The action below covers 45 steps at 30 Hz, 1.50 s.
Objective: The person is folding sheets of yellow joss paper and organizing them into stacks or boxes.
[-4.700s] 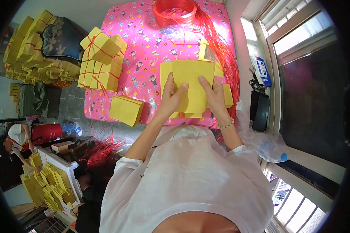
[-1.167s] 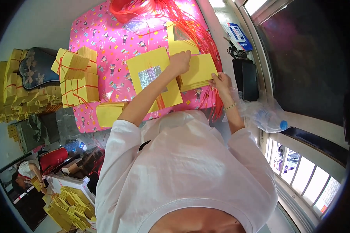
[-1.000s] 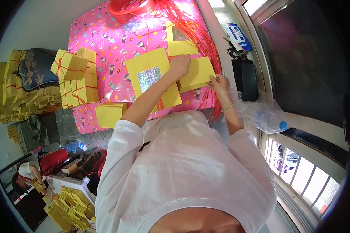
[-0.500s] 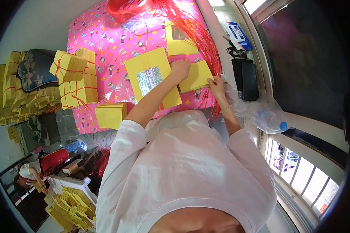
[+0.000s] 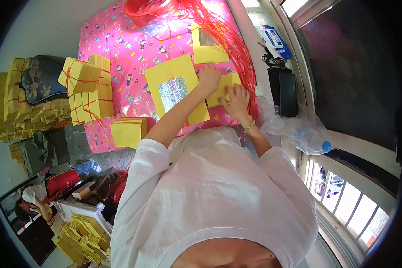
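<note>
On the pink patterned tabletop lies a smaller yellow paper piece (image 5: 215, 97), folded or stacked. My right hand (image 5: 237, 104) presses flat across it with the fingers spread. At its far left corner sits my left hand (image 5: 209, 79), fingers curled in; whatever they may grip is hidden. Beneath my left forearm is a large yellow sheet (image 5: 165, 74) bearing a silver glittery square (image 5: 173, 93). Just beyond my hands another yellow sheet (image 5: 210, 54) with a silver patch lies partly under loose red strings (image 5: 236, 49).
Yellow paper bundles tied with red string (image 5: 91, 100) stand at the table's left, near a small yellow stack (image 5: 127, 134). On the right ledge are a black case (image 5: 288, 94) and a plastic bag with a bottle (image 5: 306, 134). Another person (image 5: 35, 198) works at lower left.
My right hand has left the paper's right edge, moved left and now lies spread on top of it. My left hand stays at nearly the same spot.
</note>
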### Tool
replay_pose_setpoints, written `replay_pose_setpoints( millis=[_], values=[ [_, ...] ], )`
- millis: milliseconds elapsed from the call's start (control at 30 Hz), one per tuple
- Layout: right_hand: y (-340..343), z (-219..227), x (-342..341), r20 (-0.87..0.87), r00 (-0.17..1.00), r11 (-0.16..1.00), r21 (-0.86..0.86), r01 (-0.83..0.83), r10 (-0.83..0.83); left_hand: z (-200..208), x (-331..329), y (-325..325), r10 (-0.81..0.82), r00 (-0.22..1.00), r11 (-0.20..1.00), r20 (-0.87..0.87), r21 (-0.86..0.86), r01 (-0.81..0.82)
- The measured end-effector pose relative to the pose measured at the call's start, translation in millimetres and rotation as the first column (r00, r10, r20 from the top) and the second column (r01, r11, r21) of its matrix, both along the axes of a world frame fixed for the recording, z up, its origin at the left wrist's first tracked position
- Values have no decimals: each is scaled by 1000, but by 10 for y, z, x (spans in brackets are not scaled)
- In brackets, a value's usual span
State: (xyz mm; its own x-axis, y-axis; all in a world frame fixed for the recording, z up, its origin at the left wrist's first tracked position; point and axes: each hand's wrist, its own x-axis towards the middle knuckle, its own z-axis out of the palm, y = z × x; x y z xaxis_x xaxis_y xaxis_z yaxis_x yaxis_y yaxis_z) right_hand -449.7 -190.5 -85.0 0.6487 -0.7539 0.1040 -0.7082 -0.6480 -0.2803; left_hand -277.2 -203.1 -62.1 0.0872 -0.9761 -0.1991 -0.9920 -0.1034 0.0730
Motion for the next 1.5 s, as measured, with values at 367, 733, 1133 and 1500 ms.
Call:
replay_pose_setpoints(
  millis=[367,733,1133,1500],
  values=[
    [-93,-56,-27,27,1000,987,164,-7,3,808,233,697,-48,708,901,-705,-336,-274],
    [-164,702,186,352,918,965,111,-237,185,918,390,1974,232,685,878,-690,-153,-453],
    [294,1048,409,249,729,710,176,-682,638,815,362,2291,176,844,902,-506,-262,-345],
    [194,1070,449,362,718,644,319,-695,595,859,513,2289,159,752,908,-640,-204,-366]
  ],
)
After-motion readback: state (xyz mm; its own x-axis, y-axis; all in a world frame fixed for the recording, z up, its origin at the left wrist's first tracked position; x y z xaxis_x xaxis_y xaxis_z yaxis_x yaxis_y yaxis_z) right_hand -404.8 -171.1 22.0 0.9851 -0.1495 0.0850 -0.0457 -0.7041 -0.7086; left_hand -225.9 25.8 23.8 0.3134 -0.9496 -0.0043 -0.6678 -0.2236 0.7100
